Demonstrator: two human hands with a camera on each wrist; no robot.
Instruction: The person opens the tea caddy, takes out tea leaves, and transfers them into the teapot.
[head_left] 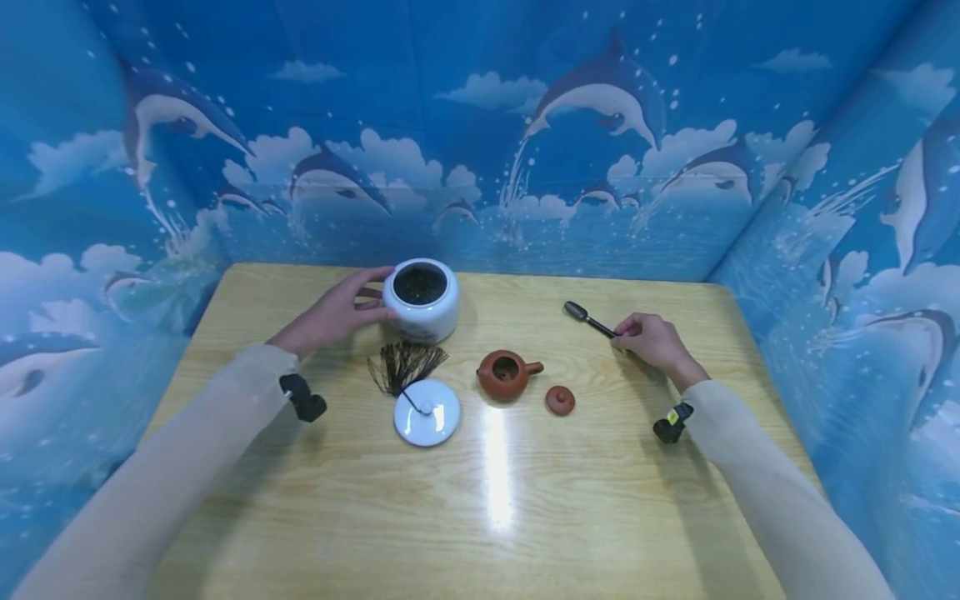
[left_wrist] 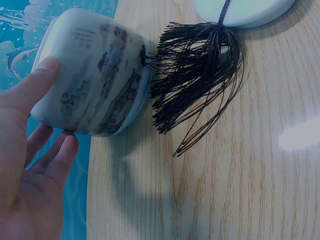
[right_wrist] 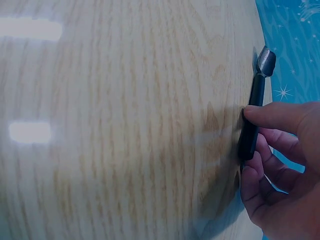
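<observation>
A white porcelain jar [head_left: 422, 310] with painted ink-style scenery stands open, dark loose leaves showing inside. My left hand [head_left: 341, 312] holds its left side; in the left wrist view the thumb [left_wrist: 47, 67] presses the painted wall and the other fingers reach round the far side. On the right, my right hand [head_left: 654, 340] pinches the black handle of a small scoop [right_wrist: 266, 61] with a metal head. The scoop's head points away to the back left, close over the table. A brown clay teapot [head_left: 501, 385] sits lidless between the hands, its handle to the right.
The teapot's small round lid [head_left: 560, 401] lies right of it on the wooden table [head_left: 577, 508]. The jar's white lid [head_left: 438, 427], with a dark tassel [head_left: 405, 365] on its knob, lies in front of the jar. Blue dolphin-print curtains [head_left: 465, 100] enclose the back and sides.
</observation>
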